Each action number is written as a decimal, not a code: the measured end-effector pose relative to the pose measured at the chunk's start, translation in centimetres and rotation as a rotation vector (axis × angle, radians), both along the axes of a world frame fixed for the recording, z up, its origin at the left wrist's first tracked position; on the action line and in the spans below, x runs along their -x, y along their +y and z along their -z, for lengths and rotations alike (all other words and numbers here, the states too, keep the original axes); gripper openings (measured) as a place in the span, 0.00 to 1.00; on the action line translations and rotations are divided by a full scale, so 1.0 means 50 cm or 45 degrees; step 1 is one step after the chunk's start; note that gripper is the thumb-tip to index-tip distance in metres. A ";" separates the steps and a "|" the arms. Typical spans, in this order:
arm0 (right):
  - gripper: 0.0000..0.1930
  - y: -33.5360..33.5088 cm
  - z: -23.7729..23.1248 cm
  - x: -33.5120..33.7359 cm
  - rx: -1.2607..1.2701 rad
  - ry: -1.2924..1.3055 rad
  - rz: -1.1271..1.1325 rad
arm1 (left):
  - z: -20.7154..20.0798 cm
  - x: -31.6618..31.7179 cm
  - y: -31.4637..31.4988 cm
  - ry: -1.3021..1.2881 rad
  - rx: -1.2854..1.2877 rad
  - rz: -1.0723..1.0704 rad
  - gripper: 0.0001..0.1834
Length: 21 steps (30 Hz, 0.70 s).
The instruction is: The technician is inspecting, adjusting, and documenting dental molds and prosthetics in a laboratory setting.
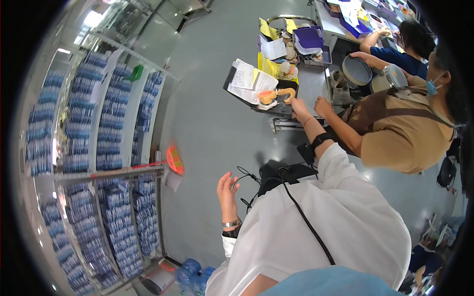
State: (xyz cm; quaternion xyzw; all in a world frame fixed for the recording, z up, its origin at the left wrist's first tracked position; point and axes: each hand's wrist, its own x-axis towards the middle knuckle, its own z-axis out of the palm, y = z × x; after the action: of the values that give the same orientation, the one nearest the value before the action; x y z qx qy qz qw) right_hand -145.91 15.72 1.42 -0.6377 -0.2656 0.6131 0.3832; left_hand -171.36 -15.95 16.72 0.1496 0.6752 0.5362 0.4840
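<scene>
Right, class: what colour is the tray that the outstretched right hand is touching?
Black. The tray under the right hand holds papers and orange dental models; the head view shows it.

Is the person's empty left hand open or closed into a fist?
Open. The left hand is raised over the grey floor with its fingers spread and slightly curled, holding nothing.

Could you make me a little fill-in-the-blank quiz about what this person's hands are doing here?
1. The right hand reaches out to a ____ tray that holds papers and tooth models.
2. The left hand is raised and holds ____.
3. On the left wrist sits a silver ____.
4. The tall racks on the person's left are packed with small ____ boxes.

Missing words: black; nothing; watch; blue
</scene>
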 end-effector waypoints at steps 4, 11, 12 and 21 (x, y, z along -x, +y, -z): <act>0.10 0.075 0.074 0.010 0.136 -0.153 0.065 | 0.023 0.150 0.107 -0.033 0.105 0.074 0.17; 0.12 0.090 0.159 -0.017 0.143 -0.381 0.181 | 0.018 0.308 0.358 0.016 0.201 0.296 0.14; 0.12 0.078 0.157 -0.027 0.140 -0.322 0.186 | 0.022 0.320 0.388 0.015 0.218 0.330 0.14; 0.15 0.076 0.174 -0.033 0.125 -0.621 -0.043 | 0.111 0.358 0.572 0.129 0.253 0.552 0.16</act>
State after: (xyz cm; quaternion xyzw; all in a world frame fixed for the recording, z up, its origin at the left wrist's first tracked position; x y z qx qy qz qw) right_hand -144.27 19.52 -7.25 -0.7802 -0.3309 0.4595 0.2659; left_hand -189.25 12.63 11.16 0.2695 0.7000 0.3427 0.5657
